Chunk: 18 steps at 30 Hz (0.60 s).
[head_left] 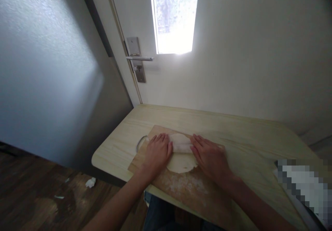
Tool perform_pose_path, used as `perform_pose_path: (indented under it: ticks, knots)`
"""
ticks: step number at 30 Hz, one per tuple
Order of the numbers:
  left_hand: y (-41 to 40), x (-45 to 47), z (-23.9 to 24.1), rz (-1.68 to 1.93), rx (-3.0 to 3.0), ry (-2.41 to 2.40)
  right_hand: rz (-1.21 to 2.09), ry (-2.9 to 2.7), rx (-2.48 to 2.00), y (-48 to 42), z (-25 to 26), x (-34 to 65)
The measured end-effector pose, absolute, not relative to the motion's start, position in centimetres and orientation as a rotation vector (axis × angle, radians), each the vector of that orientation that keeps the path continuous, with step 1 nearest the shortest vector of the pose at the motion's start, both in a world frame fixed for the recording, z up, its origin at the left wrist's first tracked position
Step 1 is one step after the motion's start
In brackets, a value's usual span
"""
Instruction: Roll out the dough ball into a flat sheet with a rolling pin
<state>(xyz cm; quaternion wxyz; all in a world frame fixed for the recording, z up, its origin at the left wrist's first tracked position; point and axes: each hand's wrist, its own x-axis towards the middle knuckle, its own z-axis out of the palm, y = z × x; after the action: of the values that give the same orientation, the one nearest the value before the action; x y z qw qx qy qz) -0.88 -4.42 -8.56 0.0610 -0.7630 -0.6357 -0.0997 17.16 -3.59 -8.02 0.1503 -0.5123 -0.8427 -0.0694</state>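
A flat, pale sheet of dough [181,164] lies on a wooden cutting board [176,189] dusted with flour. Across the dough runs a flour-whitened rolling pin [181,148], its middle visible between my hands. My left hand [158,151] covers the pin's left part, fingers pointing forward and close together. Over its right part rests my right hand [209,153], fingers also forward over the pin. Both palms bear down on it, and the pin's ends are mostly hidden beneath them. Dough shows in front of and behind the pin.
The board lies on a light wooden table [116,148], with a metal ring handle [140,143] at its left. Behind stands a white door with a lever handle [141,58]. A blurred-out object [306,189] sits at right. Crumpled paper [90,182] lies on the floor.
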Motion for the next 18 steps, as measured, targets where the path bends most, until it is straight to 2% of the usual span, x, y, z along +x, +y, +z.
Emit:
perform_pose_path:
  ticks: [10,18]
  knots:
    - [0.4,-0.8,-8.8,-0.255,-2.271,-2.102,-0.152,-2.456,-1.714,1.2,-8.2,15.7]
    - [3.9,-1.0,-8.6,-0.260,-2.259,-2.130,-0.012,-2.454,-1.745,4.3,-7.7,15.2]
